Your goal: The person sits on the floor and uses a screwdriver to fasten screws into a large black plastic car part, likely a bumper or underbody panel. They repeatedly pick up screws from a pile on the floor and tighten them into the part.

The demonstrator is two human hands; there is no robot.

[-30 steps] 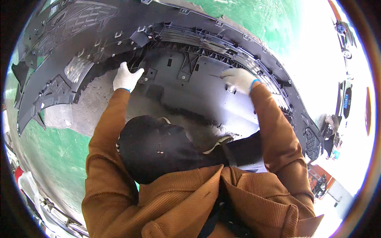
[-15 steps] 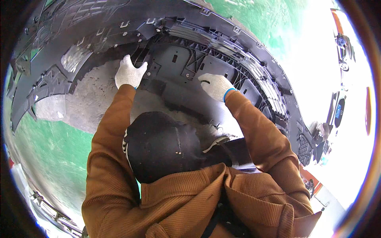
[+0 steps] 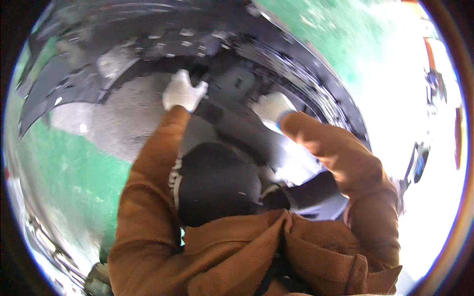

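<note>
I am watching both gloved hands working on the big black plastic bumper cover (image 3: 163, 44) that is arching across the top of the frame, lying inner side up on a grey mat (image 3: 113, 118) over the green floor (image 3: 64, 172). The left hand (image 3: 182, 91), upper centre, is pressing on the ribbed inner face with fingers spread; the right hand (image 3: 272, 106), just right of it, is resting on the panel, but I cannot tell how its fingers are set through the blur. The risk I am judging: the thin moulded ribs and clips could snap under uneven leaning, or the knit gloves could slip on smooth plastic. The shell is looking glossy, curved and flexible, the ribbing (image 3: 301, 74) fine and brittle.
</note>
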